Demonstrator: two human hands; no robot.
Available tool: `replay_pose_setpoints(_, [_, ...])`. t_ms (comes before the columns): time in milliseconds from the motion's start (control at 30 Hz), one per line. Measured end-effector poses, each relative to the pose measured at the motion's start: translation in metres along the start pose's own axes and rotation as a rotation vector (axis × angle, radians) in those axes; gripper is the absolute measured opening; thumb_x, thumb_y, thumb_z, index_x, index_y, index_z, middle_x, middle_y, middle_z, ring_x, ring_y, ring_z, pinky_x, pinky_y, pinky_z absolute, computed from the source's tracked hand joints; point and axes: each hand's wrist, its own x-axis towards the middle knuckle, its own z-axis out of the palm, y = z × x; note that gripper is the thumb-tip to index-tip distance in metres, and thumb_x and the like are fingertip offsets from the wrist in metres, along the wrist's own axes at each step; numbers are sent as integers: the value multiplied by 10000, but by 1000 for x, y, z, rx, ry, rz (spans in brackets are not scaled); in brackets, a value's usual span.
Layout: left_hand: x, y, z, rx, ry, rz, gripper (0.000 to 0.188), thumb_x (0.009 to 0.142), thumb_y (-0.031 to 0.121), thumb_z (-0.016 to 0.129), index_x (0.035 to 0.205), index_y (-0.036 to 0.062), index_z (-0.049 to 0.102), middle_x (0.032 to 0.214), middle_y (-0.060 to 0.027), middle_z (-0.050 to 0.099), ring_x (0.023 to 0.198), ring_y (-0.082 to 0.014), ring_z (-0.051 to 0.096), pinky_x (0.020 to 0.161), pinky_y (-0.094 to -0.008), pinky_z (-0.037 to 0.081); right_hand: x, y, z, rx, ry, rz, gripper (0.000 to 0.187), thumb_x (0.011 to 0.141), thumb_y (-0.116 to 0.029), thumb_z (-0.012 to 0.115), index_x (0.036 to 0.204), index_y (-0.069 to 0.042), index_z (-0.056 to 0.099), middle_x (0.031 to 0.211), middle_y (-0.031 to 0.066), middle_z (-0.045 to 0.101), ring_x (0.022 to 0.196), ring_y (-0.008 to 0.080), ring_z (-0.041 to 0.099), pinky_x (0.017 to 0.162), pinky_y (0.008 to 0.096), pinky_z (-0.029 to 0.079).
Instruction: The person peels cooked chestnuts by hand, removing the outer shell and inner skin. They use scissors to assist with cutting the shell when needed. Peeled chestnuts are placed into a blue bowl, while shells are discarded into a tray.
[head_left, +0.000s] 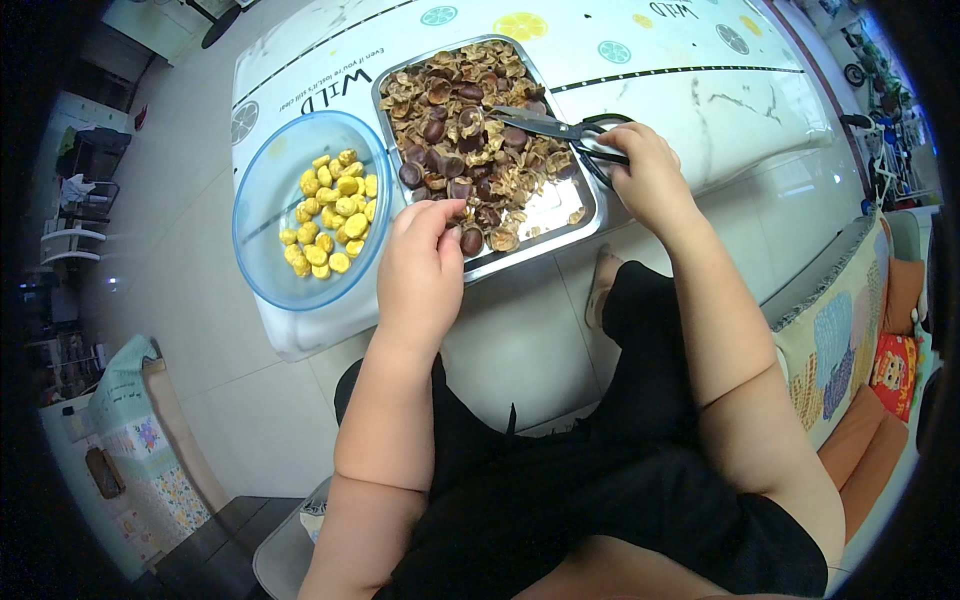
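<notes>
Closest in, the left hand (421,262) hangs over the near edge of the tray (560,228), fingertips bunched together right by a dark chestnut (471,241); can't tell if it's actually pinched or just touched. The right hand (648,175) sits at the tray's right rim, fingers curled tight through the black handles of the scissors (556,127), whose blades lie nearly together, pointing left over the pile. The tray is metal, rectangular, loaded with brown chestnuts and lots of broken shells (478,100). Just left of it, touching, is a blue bowl (262,215) with the peeled yellow kernels (335,212) heaped on its right side. Both sit on a white tablecloth (640,90) with black lettering near the bowl and round citrus-slice prints, yellow and teal, along the far edge.
</notes>
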Motion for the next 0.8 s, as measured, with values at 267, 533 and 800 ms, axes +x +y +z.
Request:
replay_pose_setpoints(267, [-3, 3, -5, 83, -59, -53, 214, 837, 24, 565, 1040, 46, 632, 995, -137, 618, 929, -319, 600, 800, -380, 486, 5, -5, 0, 51, -41, 90, 345, 717, 58, 606, 1050, -30, 605, 1066, 149, 611, 1025, 312, 583, 923, 376, 460])
replay_pose_setpoints(533, [-8, -2, -5, 264, -86, -61, 254, 780, 35, 655, 1033, 34, 634, 991, -118, 586, 841, -269, 597, 746, -352, 489, 8, 11, 9, 187, -15, 69, 331, 717, 18, 641, 1038, -63, 640, 1052, 156, 640, 1021, 341, 594, 899, 401, 472])
replay_pose_setpoints(800, [-9, 2, 5, 231, -178, 45, 251, 766, 64, 679, 1011, 33, 631, 958, -111, 584, 818, -269, 597, 739, -352, 490, 4, 6, 6, 231, -15, 74, 343, 725, 36, 632, 1059, -40, 641, 1091, 174, 633, 1042, 348, 591, 916, 403, 471])
